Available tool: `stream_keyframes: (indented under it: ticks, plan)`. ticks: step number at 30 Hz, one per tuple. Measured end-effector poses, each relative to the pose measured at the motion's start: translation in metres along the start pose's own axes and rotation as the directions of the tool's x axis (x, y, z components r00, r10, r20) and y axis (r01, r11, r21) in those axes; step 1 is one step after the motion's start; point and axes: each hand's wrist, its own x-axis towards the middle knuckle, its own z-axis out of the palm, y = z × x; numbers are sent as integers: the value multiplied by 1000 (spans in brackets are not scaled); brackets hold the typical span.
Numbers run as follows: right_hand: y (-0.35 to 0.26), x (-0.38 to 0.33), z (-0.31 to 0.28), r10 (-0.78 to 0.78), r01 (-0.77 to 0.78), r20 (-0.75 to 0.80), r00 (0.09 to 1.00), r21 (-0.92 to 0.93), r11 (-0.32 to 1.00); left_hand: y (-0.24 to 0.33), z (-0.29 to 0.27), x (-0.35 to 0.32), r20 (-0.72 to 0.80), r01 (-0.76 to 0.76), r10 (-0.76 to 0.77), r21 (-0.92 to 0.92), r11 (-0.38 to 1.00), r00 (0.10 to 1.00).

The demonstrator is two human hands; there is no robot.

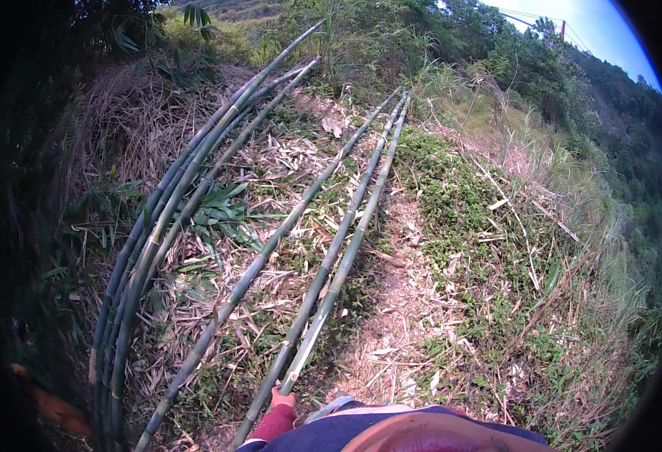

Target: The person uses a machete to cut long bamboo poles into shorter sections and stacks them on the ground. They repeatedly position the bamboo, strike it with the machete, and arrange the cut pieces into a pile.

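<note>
Bamboo pole (338, 280): near end at the left hand (282, 398), shaft extending from there toward 12 to 1 o'clock along the ground. The hand's fingers appear curled around the near end; how firmly they press cannot be determined. An end grip like this would presumably give leverage over the whole length. The right hand is out of view.

Second pole (286, 350): close along the 9 o'clock side of the first, nearly parallel; contact between them cannot be confirmed. The side-by-side lay probably keeps the shafts aligned, with their far tips grouped near 1 o'clock.

Third pole (250, 275): spaced farther toward 10 o'clock, converging on the same tips. Beyond it, a bundle of poles (154, 245) lies at 10 to 11 o'clock; its bowed outline is likely due partly to the lens.

Supporting surface: dry leaf litter (297, 154) between bundle and poles. A bare path (395, 301) runs at 1 to 2 o'clock, bordered by low green plants (459, 211).
</note>
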Motion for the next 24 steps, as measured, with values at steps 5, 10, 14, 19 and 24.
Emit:
stream_keyframes:
  ticks: [5, 10, 14, 19, 24]
  plan:
    - [-38, 42, 3, -13, 27, 83, 996, -175, 984, -23, 25, 39, -116, 115, -123, -75, 991, 986]
    - [-115, 10, -73, -44, 58, 99, 994, -148, 987, -41, 23, 64, -46, 357, -357, 11, 934, 933]
    - [-186, -2, -95, -152, 121, -249, 957, -136, 983, -24, 13, 127, 40, 336, -335, -8, 942, 941]
    - [-236, 41, -126, -421, 435, -332, 844, -33, 900, -54, 63, 183, -23, 387, -386, 31, 922, 922]
    - [-365, 115, -125, -641, 629, -198, 742, -126, 767, -101, 127, 198, 116, 406, -447, 264, 875, 887]
